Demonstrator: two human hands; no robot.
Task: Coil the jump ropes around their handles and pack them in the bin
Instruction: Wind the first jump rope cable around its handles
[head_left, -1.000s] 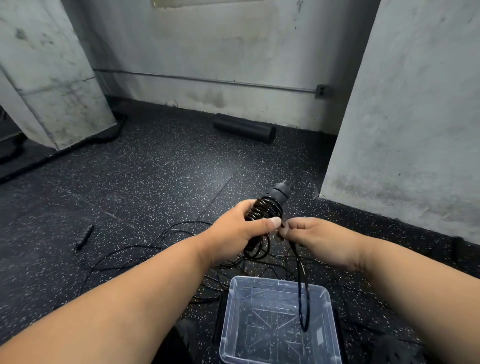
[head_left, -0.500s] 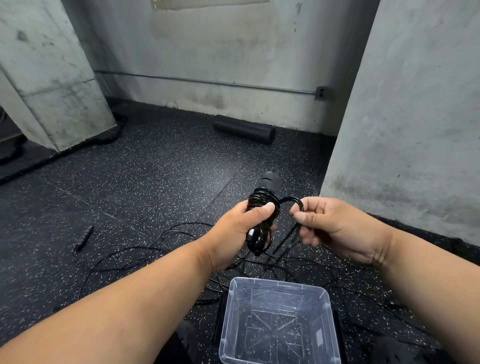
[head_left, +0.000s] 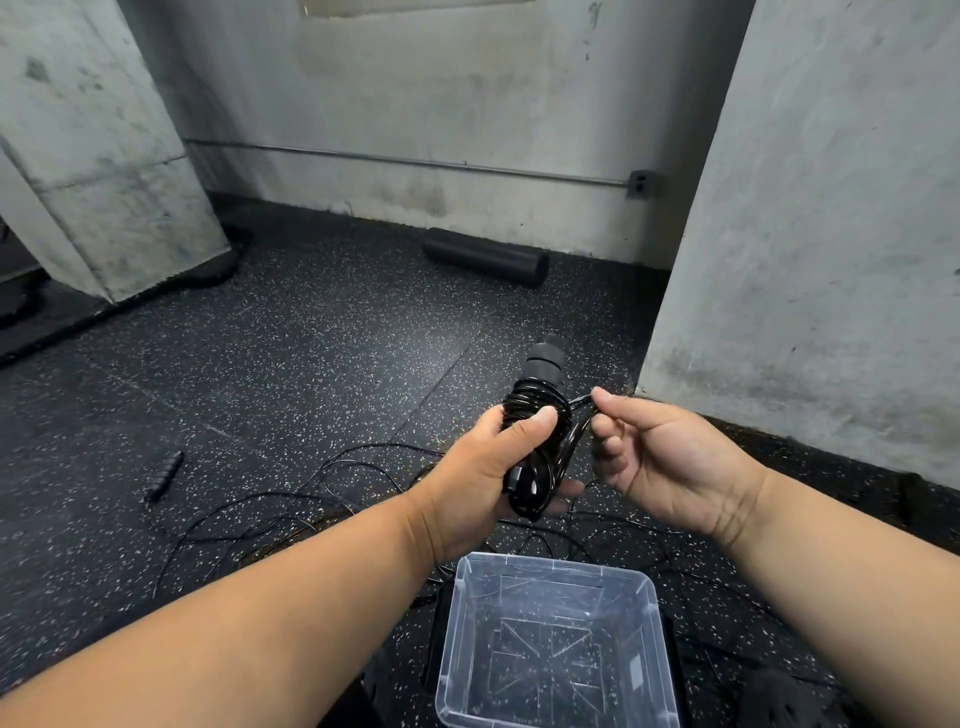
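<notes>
My left hand (head_left: 488, 467) grips the black jump rope handles (head_left: 540, 371), which point up and away, with black cord coiled tightly around them. My right hand (head_left: 660, 457) pinches a short loop of that cord (head_left: 579, 415) just right of the coil. A clear plastic bin (head_left: 649, 613) stands on the floor below my hands, with nothing in it. More black rope (head_left: 311, 499) lies tangled on the floor between my arms and to the left. A separate black handle (head_left: 165, 475) lies on the floor at the left.
Speckled black rubber floor. A black foam roller (head_left: 485, 257) lies by the far wall. Concrete columns stand at the left (head_left: 88, 156) and close on the right (head_left: 831, 234). A dark object (head_left: 779, 696) sits at the bottom right beside the bin.
The long strand that hung into the bin has been wound up onto the handles. My right hand rose from below the coil to its right side, holding only a short loop.
</notes>
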